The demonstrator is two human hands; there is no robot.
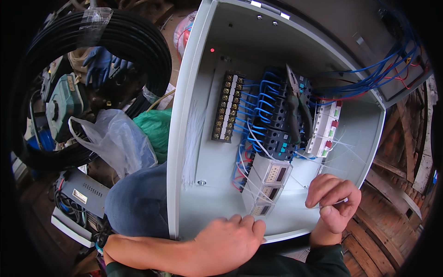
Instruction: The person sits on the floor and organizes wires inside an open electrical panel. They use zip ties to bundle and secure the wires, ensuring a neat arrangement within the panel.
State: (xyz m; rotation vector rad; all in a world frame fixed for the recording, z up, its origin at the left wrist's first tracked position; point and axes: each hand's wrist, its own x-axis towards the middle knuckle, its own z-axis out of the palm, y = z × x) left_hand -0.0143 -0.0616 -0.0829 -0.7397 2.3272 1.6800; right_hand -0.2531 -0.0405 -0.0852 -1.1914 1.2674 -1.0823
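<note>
A pale grey metal electrical enclosure lies open before me. My left hand is curled over its near edge, back of the hand up; the fingertips are hidden. Inside the near right corner, my right hand has bent fingers with the thumb close to the index finger. Whether it pinches something thin cannot be made out. Near my left hand stand clear-cased timer modules with white cable ties around them. Combination pliers with dark green handles rest on black contactors.
Inside are a terminal block, white circuit breakers and loose cable ties. Blue wires run to the open door. Left are a black cable coil, plastic bags and a grey metal device. Wooden boards lie right.
</note>
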